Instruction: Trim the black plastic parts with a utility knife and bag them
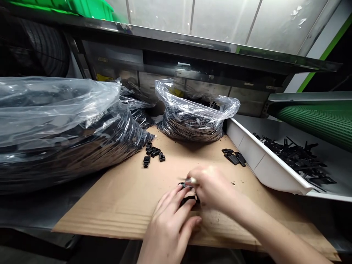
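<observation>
My left hand [172, 216] presses a black plastic part [189, 198] down against the cardboard, its fingers bent over the part. Closed in a pinch just above it, my right hand [210, 185] grips a thin tool with a pale handle [192, 180]. The tool's tip reaches left over the far end of the part, close to my left fingertips. Motion blurs the tool, so its exact kind is unclear. My fingers hide much of the part.
Small black blocks [154, 151] lie beyond my hands; flat black pieces [235, 157] lie near the white tray [264, 161], which holds black parts. Clear plastic bags of parts stand left [82, 139] and behind [192, 124]. A metal shelf [170, 40] crosses above.
</observation>
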### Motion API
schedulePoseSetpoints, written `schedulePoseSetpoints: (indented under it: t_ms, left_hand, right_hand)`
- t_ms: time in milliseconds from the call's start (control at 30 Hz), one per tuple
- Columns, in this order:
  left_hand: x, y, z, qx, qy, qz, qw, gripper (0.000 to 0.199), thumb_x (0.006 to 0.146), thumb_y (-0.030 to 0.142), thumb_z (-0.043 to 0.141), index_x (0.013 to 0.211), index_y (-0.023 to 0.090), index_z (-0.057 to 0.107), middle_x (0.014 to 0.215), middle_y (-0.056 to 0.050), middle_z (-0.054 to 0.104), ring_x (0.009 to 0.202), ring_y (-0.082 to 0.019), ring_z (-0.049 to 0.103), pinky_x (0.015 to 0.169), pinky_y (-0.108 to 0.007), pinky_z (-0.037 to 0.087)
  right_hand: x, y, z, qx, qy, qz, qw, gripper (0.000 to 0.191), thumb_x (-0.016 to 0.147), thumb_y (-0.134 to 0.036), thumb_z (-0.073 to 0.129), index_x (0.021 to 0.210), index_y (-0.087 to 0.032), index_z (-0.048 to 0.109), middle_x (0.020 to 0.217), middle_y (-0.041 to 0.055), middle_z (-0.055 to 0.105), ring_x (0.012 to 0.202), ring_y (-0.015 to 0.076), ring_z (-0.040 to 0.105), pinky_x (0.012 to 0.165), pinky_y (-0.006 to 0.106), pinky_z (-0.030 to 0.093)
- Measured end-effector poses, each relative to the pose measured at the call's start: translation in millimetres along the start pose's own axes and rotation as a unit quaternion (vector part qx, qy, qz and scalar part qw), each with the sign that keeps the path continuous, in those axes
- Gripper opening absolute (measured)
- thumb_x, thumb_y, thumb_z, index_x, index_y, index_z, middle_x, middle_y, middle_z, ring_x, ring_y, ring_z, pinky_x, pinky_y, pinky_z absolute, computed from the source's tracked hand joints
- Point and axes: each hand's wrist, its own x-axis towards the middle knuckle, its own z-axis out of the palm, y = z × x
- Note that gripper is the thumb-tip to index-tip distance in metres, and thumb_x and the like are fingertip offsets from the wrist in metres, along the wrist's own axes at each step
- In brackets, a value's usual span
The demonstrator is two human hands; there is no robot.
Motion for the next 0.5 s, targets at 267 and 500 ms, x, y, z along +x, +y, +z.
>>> schedulePoseSetpoints:
  t_ms: [267, 500]
  left_hand:
    - [-5, -13, 12.6, 0.098, -0.063, 0.028, 0.993, 0.029, 0.085, 0.021, 0.046, 0.111, 0.017, 0.056, 0.115, -0.01, 0.06, 0.107, -0.026, 0.054, 0.089, -0.047, 0.047]
    - [-10, -23, 12.4, 0.087, -0.035, 0.026, 0.995, 0.032, 0.082, 0.03, 0.051, 0.113, 0.021, 0.054, 0.113, -0.007, 0.061, 0.105, -0.029, 0.054, 0.087, -0.05, 0.046]
  right_hand:
    - [-24, 48, -19, 0.212, -0.036, 0.163, 0.963, 0.017, 0.079, -0.024, 0.046, 0.073, -0.012, 0.057, 0.067, 0.0095, 0.067, 0.043, 0.0096, 0.049, 0.037, 0.019, 0.028]
    - [-55, 79, -30, 0.323, 0.007, 0.197, 0.926, 0.024, 0.08, -0.032, 0.048, 0.079, -0.009, 0.055, 0.074, 0.0131, 0.067, 0.038, 0.0037, 0.038, 0.032, 0.016, 0.022]
